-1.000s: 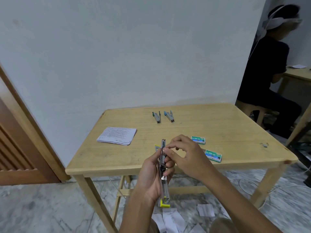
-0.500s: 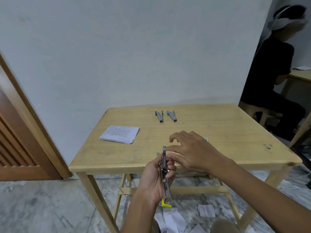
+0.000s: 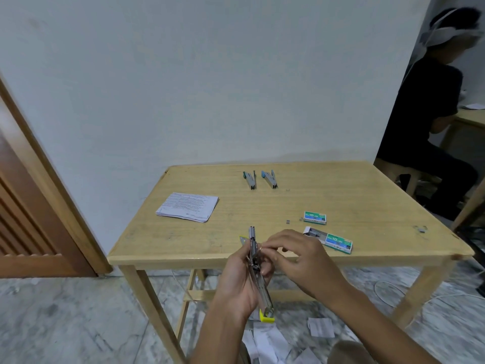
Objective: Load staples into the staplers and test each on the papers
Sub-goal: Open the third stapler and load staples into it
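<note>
While open, silver stapler, yellow-ended.

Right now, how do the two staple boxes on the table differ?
The far staple box looks closed; the near staple box has its tray slid out. The far one lies nearly level in view, the near one slanted. Both show green No. 10 labels.

We record a light wooden table set against a pale plastered wall, a brown wooden door in its frame to the left, grey marble floor beneath, and a person in black clothing seated on a wooden stool at a second table on the right.
</note>
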